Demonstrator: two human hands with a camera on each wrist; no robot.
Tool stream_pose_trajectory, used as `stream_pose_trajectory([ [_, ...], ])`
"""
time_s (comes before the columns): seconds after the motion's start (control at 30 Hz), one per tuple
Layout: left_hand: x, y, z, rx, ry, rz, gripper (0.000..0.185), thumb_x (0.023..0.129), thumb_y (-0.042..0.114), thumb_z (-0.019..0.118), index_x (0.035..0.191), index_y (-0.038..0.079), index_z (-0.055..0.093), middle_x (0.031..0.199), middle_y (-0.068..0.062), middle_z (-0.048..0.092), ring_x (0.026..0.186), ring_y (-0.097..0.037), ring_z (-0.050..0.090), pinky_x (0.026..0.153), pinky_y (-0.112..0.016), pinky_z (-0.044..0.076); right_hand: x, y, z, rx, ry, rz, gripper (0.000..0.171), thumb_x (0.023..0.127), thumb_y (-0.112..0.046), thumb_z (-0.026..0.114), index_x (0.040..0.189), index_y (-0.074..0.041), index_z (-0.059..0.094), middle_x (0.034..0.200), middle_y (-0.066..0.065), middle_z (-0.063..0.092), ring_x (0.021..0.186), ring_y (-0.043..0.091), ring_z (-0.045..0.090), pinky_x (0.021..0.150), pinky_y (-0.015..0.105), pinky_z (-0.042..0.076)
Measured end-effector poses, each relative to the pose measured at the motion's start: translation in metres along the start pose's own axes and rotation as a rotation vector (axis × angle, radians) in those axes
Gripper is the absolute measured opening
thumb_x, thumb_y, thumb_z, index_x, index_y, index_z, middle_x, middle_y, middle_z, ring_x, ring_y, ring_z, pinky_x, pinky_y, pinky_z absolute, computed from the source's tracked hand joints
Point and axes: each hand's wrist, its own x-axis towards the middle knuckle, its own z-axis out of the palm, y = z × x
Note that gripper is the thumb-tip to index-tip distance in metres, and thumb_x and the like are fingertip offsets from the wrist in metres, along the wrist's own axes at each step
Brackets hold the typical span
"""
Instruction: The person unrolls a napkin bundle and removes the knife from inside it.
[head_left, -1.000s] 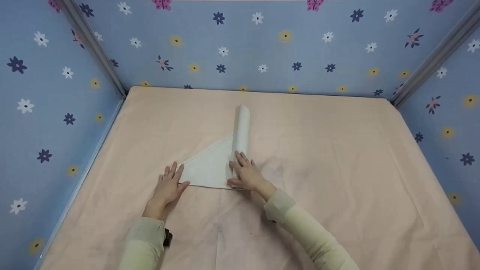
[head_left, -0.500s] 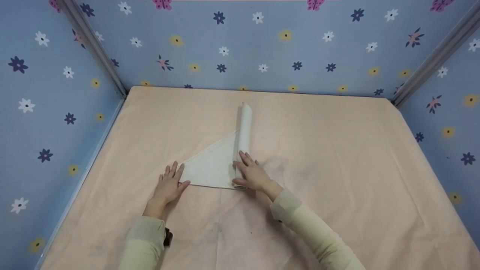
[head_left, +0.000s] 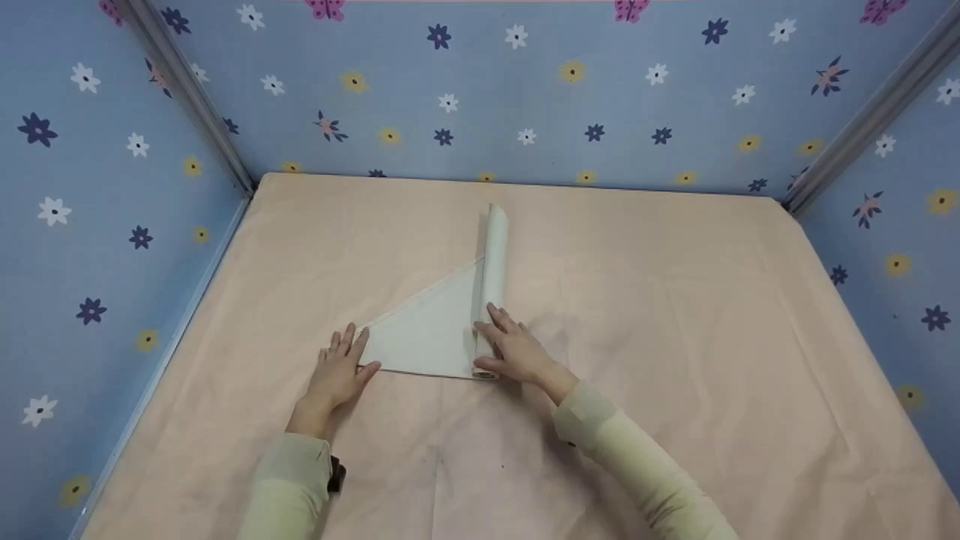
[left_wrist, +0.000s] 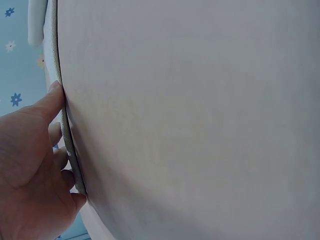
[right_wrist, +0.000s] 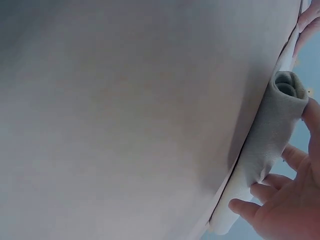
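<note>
Lying farther right than before, the cloth roll [head_left: 495, 259] touches the right hand [head_left: 520, 352], fingers spread; the left hand [head_left: 336, 376], fingers extended, presses the flat part [head_left: 424, 334].

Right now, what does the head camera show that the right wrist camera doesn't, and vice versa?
Only the head view shows pale green fabric sleeves and grey metal corner posts. Only the right wrist view shows the palm side of the right hand and the hollow inside of the off-white cloth roll. Both share that roll, the right hand touching it, fingers of the left hand, and a blue flower-patterned wall.
</note>
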Motion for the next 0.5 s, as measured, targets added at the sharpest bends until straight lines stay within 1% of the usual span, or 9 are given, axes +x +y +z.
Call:
stream_pose_trajectory([
  [0.03, 0.002, -0.006, 0.005, 0.001, 0.02, 0.018, 0.07, 0.091, 0.047, 0.04, 0.141, 0.003, 0.017, 0.145, -0.022, 0.005, 0.129, -0.043, -0.002, 0.1, -0.06, 0.001, -0.001, 0.001, 0.0, 0.005, 0.001, 0.001, 0.066, 0.084, -0.046, 0.055, 0.137, -0.014, 0.035, 0.147, 0.011, 0.01, 0.133, 0.025, 0.011, 0.102, 0.049, 0.02],
  [0.13, 0.001, -0.007, 0.006, -0.011, 0.034, 0.029, 0.073, 0.089, 0.053, 0.036, 0.141, 0.005, 0.017, 0.145, -0.022, 0.005, 0.13, -0.043, -0.002, 0.099, -0.06, 0.0, -0.004, 0.003, -0.001, 0.017, 0.004, -0.007, 0.067, 0.083, -0.046, 0.056, 0.137, -0.013, 0.034, 0.147, 0.012, 0.011, 0.133, 0.026, 0.012, 0.102, 0.049, 0.021],
  [0.23, 0.0, -0.005, 0.005, 0.003, 0.036, 0.024, 0.07, 0.091, 0.048, 0.039, 0.141, 0.004, 0.019, 0.145, -0.022, 0.007, 0.129, -0.043, 0.0, 0.099, -0.06, 0.001, -0.006, 0.005, -0.002, 0.024, 0.005, -0.009, 0.067, 0.083, -0.046, 0.056, 0.137, -0.012, 0.034, 0.147, 0.012, 0.011, 0.133, 0.027, 0.013, 0.102, 0.048, 0.021],
  [0.27, -0.002, 0.001, 0.0, 0.001, 0.019, 0.007, 0.068, 0.091, 0.043, 0.043, 0.139, 0.001, 0.022, 0.143, -0.025, 0.01, 0.129, -0.045, 0.003, 0.099, -0.06, 0.003, -0.007, 0.006, -0.002, 0.026, 0.007, -0.011, 0.067, 0.083, -0.045, 0.056, 0.137, -0.011, 0.034, 0.147, 0.013, 0.011, 0.132, 0.028, 0.014, 0.102, 0.048, 0.021],
  [0.33, -0.001, 0.003, 0.0, 0.03, 0.01, -0.004, 0.066, 0.091, 0.038, 0.045, 0.139, -0.001, 0.022, 0.143, -0.025, 0.011, 0.128, -0.045, 0.004, 0.1, -0.06, 0.004, -0.008, 0.008, -0.003, 0.031, 0.01, -0.011, 0.067, 0.083, -0.045, 0.056, 0.137, -0.011, 0.034, 0.147, 0.013, 0.012, 0.132, 0.029, 0.015, 0.102, 0.047, 0.022],
  [0.4, -0.001, 0.005, -0.002, 0.057, -0.006, -0.016, 0.065, 0.092, 0.037, 0.045, 0.139, 0.0, 0.021, 0.143, -0.025, 0.01, 0.129, -0.045, 0.004, 0.1, -0.059, 0.006, -0.009, 0.009, -0.003, 0.038, 0.014, -0.009, 0.067, 0.083, -0.044, 0.057, 0.137, -0.011, 0.034, 0.147, 0.013, 0.012, 0.132, 0.03, 0.016, 0.102, 0.046, 0.023],
  [0.5, 0.0, 0.006, -0.002, 0.071, -0.015, -0.022, 0.065, 0.092, 0.037, 0.044, 0.14, 0.0, 0.02, 0.143, -0.025, 0.009, 0.129, -0.045, 0.004, 0.1, -0.059, 0.006, -0.01, 0.011, -0.004, 0.051, 0.021, -0.011, 0.066, 0.083, -0.043, 0.058, 0.136, -0.011, 0.035, 0.146, 0.014, 0.013, 0.131, 0.03, 0.016, 0.102, 0.043, 0.024],
])
